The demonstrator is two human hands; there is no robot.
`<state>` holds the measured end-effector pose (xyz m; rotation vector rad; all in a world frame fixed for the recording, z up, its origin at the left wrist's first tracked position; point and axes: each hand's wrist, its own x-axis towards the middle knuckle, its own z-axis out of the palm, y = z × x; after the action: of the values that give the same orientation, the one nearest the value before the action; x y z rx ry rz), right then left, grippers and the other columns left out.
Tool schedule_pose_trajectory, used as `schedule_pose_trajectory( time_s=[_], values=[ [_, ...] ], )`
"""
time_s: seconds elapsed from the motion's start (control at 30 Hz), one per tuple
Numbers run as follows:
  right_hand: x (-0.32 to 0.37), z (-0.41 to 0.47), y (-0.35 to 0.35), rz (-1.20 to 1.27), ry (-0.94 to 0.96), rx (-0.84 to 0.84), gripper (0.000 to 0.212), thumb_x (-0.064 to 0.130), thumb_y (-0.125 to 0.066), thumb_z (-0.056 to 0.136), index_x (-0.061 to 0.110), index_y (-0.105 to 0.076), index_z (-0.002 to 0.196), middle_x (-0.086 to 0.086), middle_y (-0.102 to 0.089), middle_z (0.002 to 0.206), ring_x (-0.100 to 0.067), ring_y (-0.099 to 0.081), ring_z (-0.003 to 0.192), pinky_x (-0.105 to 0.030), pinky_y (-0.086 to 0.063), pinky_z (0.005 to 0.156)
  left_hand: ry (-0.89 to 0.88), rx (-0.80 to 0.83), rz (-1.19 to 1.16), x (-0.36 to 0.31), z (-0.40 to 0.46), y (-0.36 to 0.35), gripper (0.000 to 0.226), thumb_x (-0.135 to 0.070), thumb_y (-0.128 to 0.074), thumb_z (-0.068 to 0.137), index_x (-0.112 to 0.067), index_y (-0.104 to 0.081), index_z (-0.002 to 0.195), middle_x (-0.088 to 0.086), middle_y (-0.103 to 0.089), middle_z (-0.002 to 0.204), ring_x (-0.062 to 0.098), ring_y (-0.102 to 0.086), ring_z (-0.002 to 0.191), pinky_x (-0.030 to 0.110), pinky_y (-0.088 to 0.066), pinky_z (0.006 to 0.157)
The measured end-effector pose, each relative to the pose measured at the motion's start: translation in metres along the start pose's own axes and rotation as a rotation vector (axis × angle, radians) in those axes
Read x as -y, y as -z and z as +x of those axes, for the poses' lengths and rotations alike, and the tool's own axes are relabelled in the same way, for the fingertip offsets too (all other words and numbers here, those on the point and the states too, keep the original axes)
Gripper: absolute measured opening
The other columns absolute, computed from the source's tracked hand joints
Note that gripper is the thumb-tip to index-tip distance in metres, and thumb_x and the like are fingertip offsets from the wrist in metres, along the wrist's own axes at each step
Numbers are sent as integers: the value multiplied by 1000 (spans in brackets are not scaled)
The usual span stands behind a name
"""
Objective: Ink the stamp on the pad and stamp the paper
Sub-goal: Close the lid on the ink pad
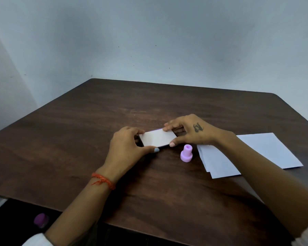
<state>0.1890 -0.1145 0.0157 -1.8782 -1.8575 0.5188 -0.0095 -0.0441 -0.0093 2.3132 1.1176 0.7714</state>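
Note:
A flat rectangular ink pad case [157, 138] with a pale lid lies at the middle of the dark wooden table [96, 121]. My left hand [126, 146] grips its left end and my right hand [187, 130] grips its right end, thumbs on the near edge. The lid looks closed; the pad inside is hidden. A small lilac stamp [186, 153] stands upright on the table just right of the case, below my right hand and untouched. White paper sheets [267, 153] lie to the right, partly under my right forearm.
A second purple object [41, 220] lies below the table's near left edge, on the dark floor. A plain pale wall stands behind the table. The table's near edge runs diagonally across the lower left.

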Motion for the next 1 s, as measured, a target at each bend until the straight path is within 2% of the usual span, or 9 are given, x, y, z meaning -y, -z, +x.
schedule_pose_trajectory(
  time_s=[0.13,0.33,0.5,0.57,0.63,0.67,0.77,0.83,1.0],
  values=[
    [-2,-2,-1,51,1,-13,55,14,-81,65,16,-62,116,-5,-54,134,-12,-57,114,-9,-45,89,0,-8,8,-2,-2,0,61,-48,-83,49,-20,-66,100,2,-62,104,16,-60,90,36,-51,81],
    [-3,-3,0,94,-13,-20,51,10,-81,64,12,-65,113,-9,-57,131,-16,-59,111,-25,-51,94,34,36,-10,-1,-1,1,61,-45,-84,48,-21,-63,100,2,-61,107,13,-61,86,37,-53,81],
    [-4,-4,-1,127,-21,-17,49,12,-82,63,15,-67,110,-10,-56,132,-12,-57,114,-25,-51,94,71,67,-77,-1,-3,4,72,-46,-84,47,-22,-59,110,0,-60,109,10,-62,82,36,-54,81],
    [-5,-3,0,128,-32,-13,49,13,-83,62,17,-68,108,-9,-57,131,-12,-59,112,-27,-51,94,82,56,-96,1,-2,4,72,-47,-83,50,-21,-60,112,-1,-56,109,7,-62,80,26,-51,78],
    [-5,-1,0,134,-44,0,49,13,-83,61,18,-68,107,-8,-58,131,-13,-62,108,-28,-52,94,103,23,-100,2,-1,4,58,-47,-78,58,-20,-64,108,-2,-58,103,-1,-56,72,7,-41,66],
    [-5,-1,0,141,-50,6,49,13,-83,61,19,-69,107,-8,-58,130,-13,-63,106,-28,-52,94,121,11,-104,2,-1,4,49,-45,-75,64,-19,-67,104,-1,-61,98,-3,-55,69,5,-38,61],
    [-6,0,1,181,-78,16,49,11,-84,59,21,-70,104,-7,-58,130,-14,-65,104,-35,-52,95,175,-2,-147,4,0,4,25,-34,-70,75,-18,-70,94,2,-70,83,8,-63,72,22,-48,69],
    [-6,1,2,193,-94,18,47,10,-85,57,21,-71,101,-5,-61,125,-15,-65,102,-38,-53,94,205,-6,-185,4,1,4,18,-27,-72,74,-17,-70,90,2,-71,84,15,-67,72,31,-53,74],
    [-5,0,1,188,-92,7,44,13,-85,56,23,-71,96,1,-69,110,-8,-67,96,-31,-55,88,299,-21,-317,8,4,2,27,-20,-78,68,-12,-67,92,1,-70,84,12,-68,61,18,-54,61]
  ],
)
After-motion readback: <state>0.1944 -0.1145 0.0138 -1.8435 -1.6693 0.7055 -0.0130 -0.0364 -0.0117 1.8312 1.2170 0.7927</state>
